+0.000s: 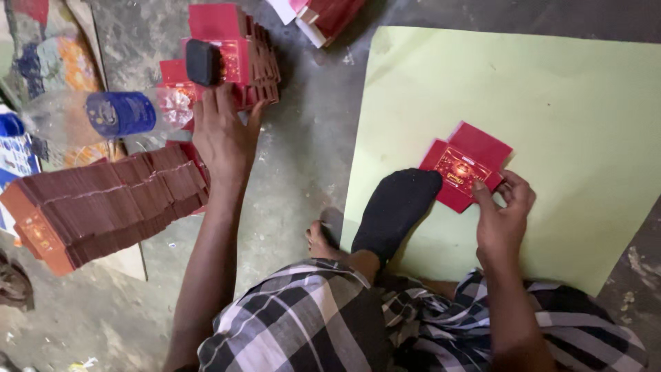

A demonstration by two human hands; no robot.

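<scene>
On a grey concrete floor (303, 165) lies a pale green sheet (564, 124). On the sheet, the right hand (502, 220) pinches a flat red carton blank (465, 165). Left of the sheet, the left hand (224, 134), fingers spread, rests on a red carton stack (241, 58).

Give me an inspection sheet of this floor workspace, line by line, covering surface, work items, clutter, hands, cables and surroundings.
Surface: grey concrete floor; pale green sheet spread on it.
Work items: flat red carton blank on the sheet; stack of red blanks; long fanned stack.
Clutter: plastic bottle with blue label; black pad on the stack.
Hands: left hand rests at the stack; right hand pinches the blank's edge.
Cables: nothing seen.
Surroundings: black-socked foot on the sheet; more red cartons at the top.
</scene>
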